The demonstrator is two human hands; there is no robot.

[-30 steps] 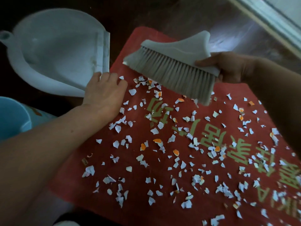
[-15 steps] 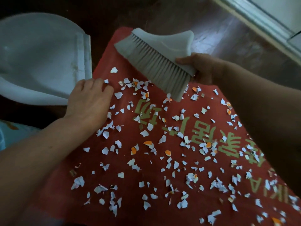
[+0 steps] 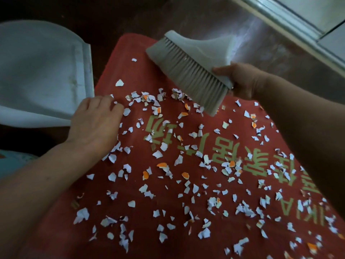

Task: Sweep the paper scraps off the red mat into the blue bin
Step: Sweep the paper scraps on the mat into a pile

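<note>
A red mat [image 3: 115,217] with gold lettering lies on the dark floor, strewn with several white and orange paper scraps [image 3: 164,165]. My right hand [image 3: 244,81] grips the handle end of a grey hand brush [image 3: 192,66], held tilted above the mat's far end, bristles pointing down toward the scraps. My left hand [image 3: 95,122] presses flat on the mat's left edge, fingers beside a grey-white dustpan [image 3: 43,71]. Only a sliver of the blue bin [image 3: 13,161] shows at the left edge, behind my left forearm.
The dustpan lies on the floor with its lip against the mat's left edge. A pale door or window frame [image 3: 298,25] runs across the top right. Dark wooden floor [image 3: 224,19] surrounds the mat.
The brush has lifted and moved toward the mat's far end, away from the scraps. My left hand stays pressed at the mat's edge. The view has shifted, so less of the bin shows.
</note>
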